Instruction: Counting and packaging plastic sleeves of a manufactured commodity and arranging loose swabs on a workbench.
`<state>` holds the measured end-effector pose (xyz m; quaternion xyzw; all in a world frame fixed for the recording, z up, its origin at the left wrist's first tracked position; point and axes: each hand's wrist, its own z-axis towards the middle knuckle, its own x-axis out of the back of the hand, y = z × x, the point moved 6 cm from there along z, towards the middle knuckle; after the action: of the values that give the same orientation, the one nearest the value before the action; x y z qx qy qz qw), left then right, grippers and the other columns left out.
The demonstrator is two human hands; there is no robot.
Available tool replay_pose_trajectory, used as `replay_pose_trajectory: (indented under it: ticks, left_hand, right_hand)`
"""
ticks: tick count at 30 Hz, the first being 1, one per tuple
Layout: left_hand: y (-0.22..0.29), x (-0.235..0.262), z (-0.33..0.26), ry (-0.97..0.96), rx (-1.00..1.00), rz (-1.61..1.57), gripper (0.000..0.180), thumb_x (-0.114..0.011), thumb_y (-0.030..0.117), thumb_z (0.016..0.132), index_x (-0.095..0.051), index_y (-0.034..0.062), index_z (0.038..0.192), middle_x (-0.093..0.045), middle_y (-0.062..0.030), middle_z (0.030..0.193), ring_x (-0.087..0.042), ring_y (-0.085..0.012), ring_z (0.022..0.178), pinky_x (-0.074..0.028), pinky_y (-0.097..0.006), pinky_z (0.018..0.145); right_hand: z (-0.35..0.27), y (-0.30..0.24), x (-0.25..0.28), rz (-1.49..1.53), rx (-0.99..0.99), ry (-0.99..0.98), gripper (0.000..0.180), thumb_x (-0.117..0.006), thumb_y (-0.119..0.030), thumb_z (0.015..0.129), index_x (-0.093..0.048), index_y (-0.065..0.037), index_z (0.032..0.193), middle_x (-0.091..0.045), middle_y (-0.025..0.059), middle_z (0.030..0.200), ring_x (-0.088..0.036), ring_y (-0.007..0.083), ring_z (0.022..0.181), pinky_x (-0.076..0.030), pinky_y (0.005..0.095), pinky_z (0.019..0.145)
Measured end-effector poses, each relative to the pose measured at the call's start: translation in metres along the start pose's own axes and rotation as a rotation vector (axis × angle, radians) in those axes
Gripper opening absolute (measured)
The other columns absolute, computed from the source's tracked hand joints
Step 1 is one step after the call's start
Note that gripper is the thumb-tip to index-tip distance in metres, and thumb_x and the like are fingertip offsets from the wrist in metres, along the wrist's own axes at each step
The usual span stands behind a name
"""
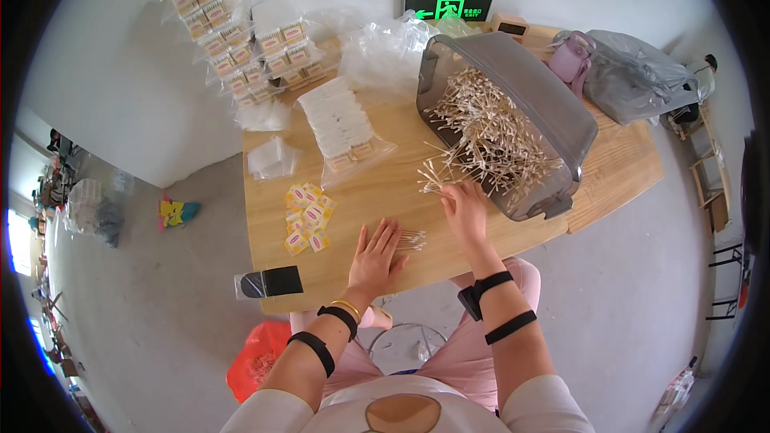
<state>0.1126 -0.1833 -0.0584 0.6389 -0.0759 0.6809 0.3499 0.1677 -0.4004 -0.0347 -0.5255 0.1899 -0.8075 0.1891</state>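
My left hand [374,254] lies flat on the wooden table, fingers stretched out. Beside it, partly under its edge, is a small row of cotton swabs [412,240]. My right hand [467,210] is at the open side of a grey plastic bin [513,56] tipped on its side. Its fingers are closed on a few cotton swabs [431,180] that fan out to the left; the fingertips are partly hidden. A big heap of loose cotton swabs [489,124] fills the bin and spills toward my right hand. Left of my left hand lie several yellow-and-white cards [308,215].
A bag of packed swabs [337,122] and clear plastic sleeves [273,158] lie at the left. Stacked swab packs [233,44] stand behind them. A black flat piece [273,281] lies at the front left corner. Below is a red bag [255,359]; grey bags [634,72] sit far right.
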Motion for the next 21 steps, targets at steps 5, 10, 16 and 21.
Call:
replay_pose_trajectory:
  ticks: [5,10,16,21]
  left_hand:
    - [0.000,0.001,0.001,0.004,0.000,-0.016,0.063,-0.061,0.035,0.094,-0.044,0.0064,0.148,-0.043,-0.0076,0.155,-0.034,-0.0235,0.148,-0.019,-0.051,0.124]
    - [0.000,0.004,0.002,0.017,-0.002,-0.023,0.063,-0.061,0.035,0.094,-0.045,0.0058,0.147,-0.044,-0.0084,0.155,-0.035,-0.0240,0.147,-0.019,-0.052,0.124]
    - [0.000,0.001,0.001,0.034,-0.009,-0.017,0.062,-0.061,0.035,0.095,-0.046,0.0054,0.147,-0.044,-0.0095,0.154,-0.035,-0.0252,0.147,-0.020,-0.053,0.123]
    - [-0.002,-0.001,-0.001,0.034,0.001,-0.011,0.064,-0.061,0.036,0.094,-0.044,0.0061,0.148,-0.044,-0.0100,0.154,-0.035,-0.0274,0.147,-0.020,-0.053,0.123]
  right_hand:
    - [0.015,-0.005,-0.020,-0.088,0.060,-0.039,0.010,-0.072,-0.011,0.082,-0.065,-0.013,0.089,-0.057,0.0065,0.101,-0.054,0.0305,0.105,-0.045,0.0430,0.088]
    - [0.018,-0.010,-0.023,-0.124,0.147,0.006,0.009,-0.072,-0.012,0.082,-0.063,-0.014,0.084,-0.055,0.0053,0.097,-0.054,0.0291,0.102,-0.043,0.0435,0.091]
    - [0.024,-0.010,-0.018,-0.008,0.109,0.001,0.010,-0.072,-0.011,0.080,-0.064,-0.014,0.084,-0.055,0.0053,0.097,-0.053,0.0290,0.102,-0.042,0.0444,0.092]
    - [0.023,-0.009,-0.015,-0.024,0.150,-0.015,0.009,-0.072,-0.010,0.081,-0.064,-0.013,0.085,-0.056,0.0050,0.098,-0.053,0.0289,0.102,-0.041,0.0446,0.092]
